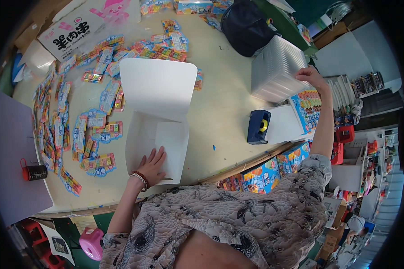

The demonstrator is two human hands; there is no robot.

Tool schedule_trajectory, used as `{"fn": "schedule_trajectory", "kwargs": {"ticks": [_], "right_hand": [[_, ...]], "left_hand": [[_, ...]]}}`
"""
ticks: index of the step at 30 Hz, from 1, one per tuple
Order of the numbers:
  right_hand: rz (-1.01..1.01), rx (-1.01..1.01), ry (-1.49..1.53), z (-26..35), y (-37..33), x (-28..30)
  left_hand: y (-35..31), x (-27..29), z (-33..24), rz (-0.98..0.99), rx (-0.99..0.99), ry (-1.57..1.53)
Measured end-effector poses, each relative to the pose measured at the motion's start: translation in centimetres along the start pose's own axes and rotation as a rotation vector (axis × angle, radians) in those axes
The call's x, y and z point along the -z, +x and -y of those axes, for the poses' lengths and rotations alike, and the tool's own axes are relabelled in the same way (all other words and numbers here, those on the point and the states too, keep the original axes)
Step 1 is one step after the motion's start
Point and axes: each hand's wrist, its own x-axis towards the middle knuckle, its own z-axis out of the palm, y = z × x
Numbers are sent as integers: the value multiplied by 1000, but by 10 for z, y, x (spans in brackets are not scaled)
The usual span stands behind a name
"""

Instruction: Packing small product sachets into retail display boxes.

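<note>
An open white cardboard box [177, 154] lies in front of me, its lid [157, 83] raised away from me. Inside it, my left hand [151, 167] rests flat with the fingers spread, a bracelet round its wrist. A tall stack of clear plastic trays [276, 69] stands at the right of the table. My right hand [312, 77] reaches to the right edge of this stack, its fingers bent and pinched together at a tray's edge. How firmly they grip is hard to make out.
Colourful candy packs [105, 98] lie scattered over the table's left side. A blue tape dispenser [258, 127] and a white sheet [283, 123] sit at the right. A dark bag [247, 27] stands behind the trays; a printed carton [90, 27] is at the far left.
</note>
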Motion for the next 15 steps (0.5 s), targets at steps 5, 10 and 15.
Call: {"fn": "schedule_trajectory", "kwargs": {"ticks": [5, 10, 15], "right_hand": [[-92, 53, -49, 3, -5, -20], [-620, 470, -595, 6, -24, -67], [-516, 350, -489, 14, -12, -48]], "left_hand": [[-3, 0, -1, -5, 9, 2], [-1, 1, -3, -2, 7, 1], [-1, 2, -2, 0, 10, 14]]}}
